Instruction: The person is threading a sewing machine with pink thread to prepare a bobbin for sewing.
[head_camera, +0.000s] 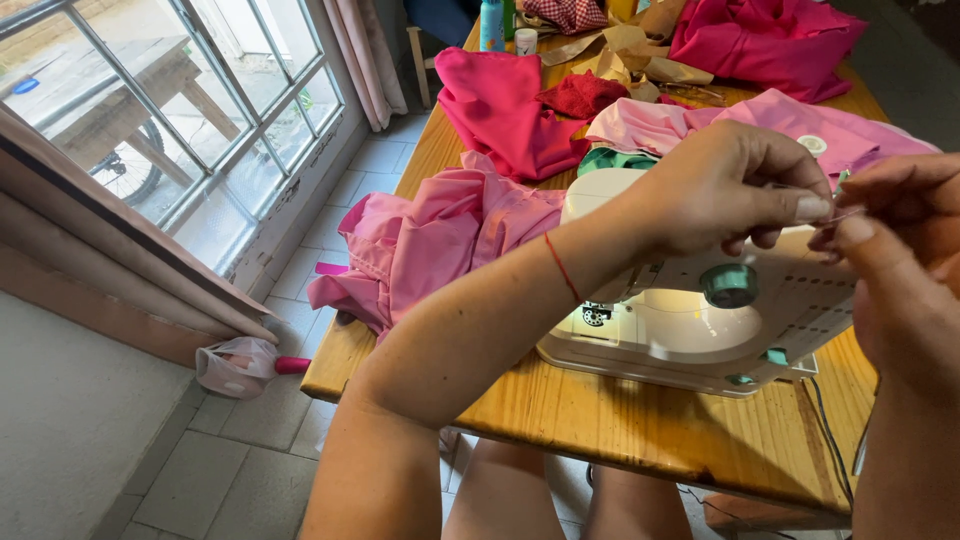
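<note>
A white sewing machine (690, 330) stands on the wooden table (620, 420), with a teal spool of thread (729, 285) on its top. My left hand (725, 185) hovers over the machine, thumb and forefinger pinched on a thin thread (838, 214). My right hand (895, 230) meets it from the right, its fingertips pinching the same thread. A red string bracelet (562, 265) circles my left wrist. Light pink fabric (440, 240) lies bunched under the machine's left end.
Darker pink and red cloths (505, 105), brown paper (630, 50), a blue bottle (491, 22) and a small white jar (526, 40) crowd the far table. A window (160, 110) is at left. A plastic bag (235, 365) lies on the tiled floor. A cable (828, 430) hangs at the table's right.
</note>
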